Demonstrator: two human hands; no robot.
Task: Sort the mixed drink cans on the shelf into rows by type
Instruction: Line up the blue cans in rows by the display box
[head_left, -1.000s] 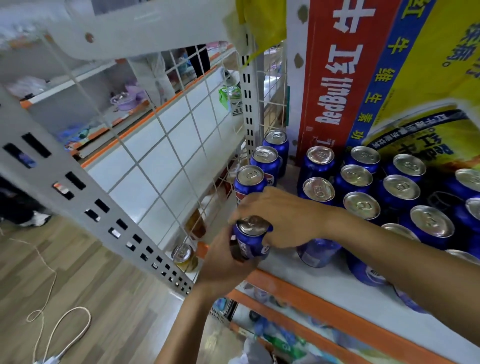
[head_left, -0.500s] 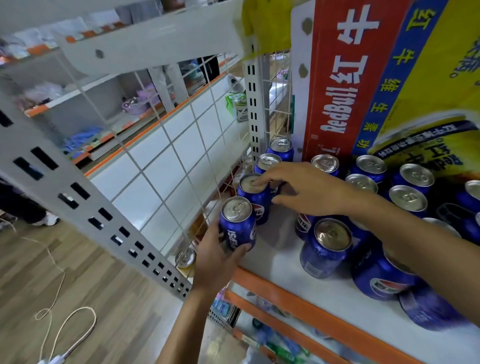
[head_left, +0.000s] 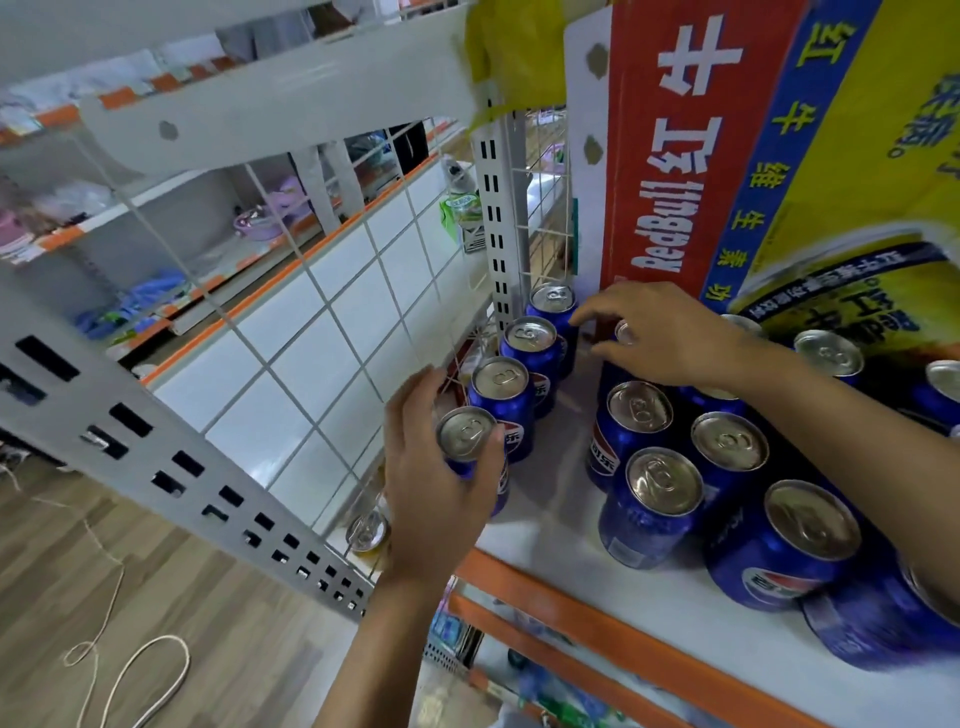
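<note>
While left hand (head_left: 431, 499) curls tight round front can (head_left: 464, 434), upright, tab end up, heading a row running straight back on shelf (head_left: 550, 519), right hand (head_left: 670, 338) clutching back can (head_left: 623, 331)

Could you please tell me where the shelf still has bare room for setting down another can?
A bare white strip runs between the row of cans along the wire grid and the cluster of cans to its right. Another bare band lies behind the orange lip. The cluster itself is crowded.
</note>
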